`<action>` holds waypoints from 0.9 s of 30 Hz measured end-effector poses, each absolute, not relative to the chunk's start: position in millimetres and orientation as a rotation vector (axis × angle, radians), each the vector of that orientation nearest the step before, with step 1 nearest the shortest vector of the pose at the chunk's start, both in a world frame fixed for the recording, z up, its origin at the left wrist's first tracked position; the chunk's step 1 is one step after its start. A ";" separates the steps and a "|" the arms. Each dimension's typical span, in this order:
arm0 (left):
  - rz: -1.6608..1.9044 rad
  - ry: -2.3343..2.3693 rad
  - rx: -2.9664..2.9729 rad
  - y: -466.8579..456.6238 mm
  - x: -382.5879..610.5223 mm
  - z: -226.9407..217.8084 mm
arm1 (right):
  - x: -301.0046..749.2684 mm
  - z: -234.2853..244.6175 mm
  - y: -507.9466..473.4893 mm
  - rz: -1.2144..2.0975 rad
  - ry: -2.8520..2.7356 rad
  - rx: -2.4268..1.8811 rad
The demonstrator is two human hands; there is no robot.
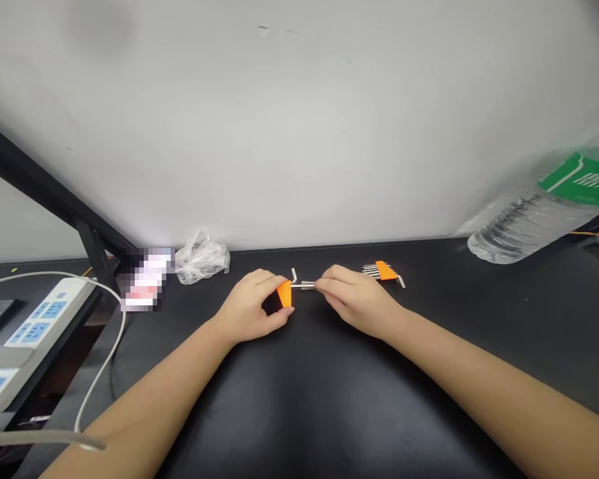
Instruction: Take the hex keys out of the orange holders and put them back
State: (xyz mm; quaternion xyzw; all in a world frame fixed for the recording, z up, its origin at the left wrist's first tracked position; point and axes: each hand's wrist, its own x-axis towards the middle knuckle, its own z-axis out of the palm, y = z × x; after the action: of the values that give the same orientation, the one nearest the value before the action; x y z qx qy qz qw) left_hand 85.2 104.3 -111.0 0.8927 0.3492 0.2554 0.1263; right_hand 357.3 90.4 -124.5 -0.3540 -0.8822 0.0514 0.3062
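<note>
Between thumb and fingers, my left hand [257,303] grips an orange hex key holder [285,295] just above the black table. My right hand [354,299] is closed, its fingertips pinching a silver hex key [304,285] that reaches across to the holder. Whether the key's end is inside the holder I cannot tell. More silver metal shows beside my right fingertips. A short bent hex key end stands up just behind the holder. To the right of my right hand lies a second orange holder [386,270] with several hex keys in it.
A crumpled clear plastic bag [202,258] lies by the wall, with a blurred-out object [148,279] left of it. A large water bottle [539,206] lies at the right. On the left are a white power strip [37,332], a looping cable [122,332] and a black frame [44,179].
</note>
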 end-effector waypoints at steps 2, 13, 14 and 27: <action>0.746 1.006 2.606 104.2 85.3 -111.5 | 357.4 -123.0 89.3 0.107 -2.351 -0.931; 0.773 0.965 2.605 101.7 85.0 -111.6 | 356.2 -123.1 88.1 -0.014 -2.413 -0.911; 0.773 0.951 2.609 100.8 85.7 -111.7 | 354.6 -122.4 87.2 -0.006 -2.419 -0.909; 0.714 0.993 2.677 91.9 92.0 -106.5 | 345.4 -117.2 86.1 0.268 -2.248 -0.922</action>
State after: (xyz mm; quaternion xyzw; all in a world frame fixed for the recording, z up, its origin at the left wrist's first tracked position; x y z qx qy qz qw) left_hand 92.0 91.9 -106.5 0.9051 0.3357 0.2415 0.0988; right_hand 345.4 86.1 -117.2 -0.3544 -0.8644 0.1029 0.3416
